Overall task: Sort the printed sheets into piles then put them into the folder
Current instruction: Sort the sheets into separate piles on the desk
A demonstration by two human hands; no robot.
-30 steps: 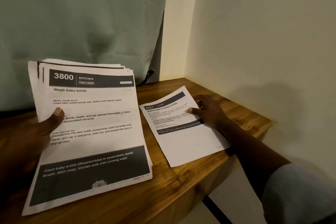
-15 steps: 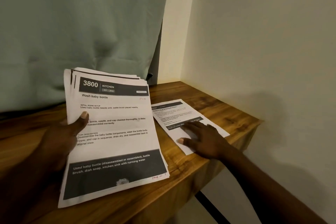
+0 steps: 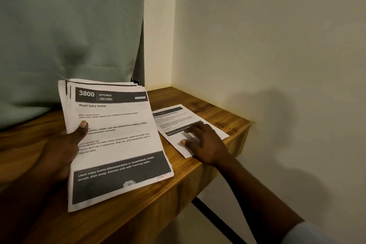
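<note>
In the head view, a stack of printed sheets (image 3: 118, 144), topped by the "3800 Kitchen, Wash baby bottle" page, is gripped by the left hand (image 3: 59, 150), with the thumb clamped on its face. A single sheet (image 3: 172, 123) is laid on the wooden table (image 3: 208, 109) near its right edge and is pressed by the flat, straight fingers of the right hand (image 3: 206, 142). No folder is seen. The sheet is best squared to the table edge before it is released, so that later pages can be piled evenly.
</note>
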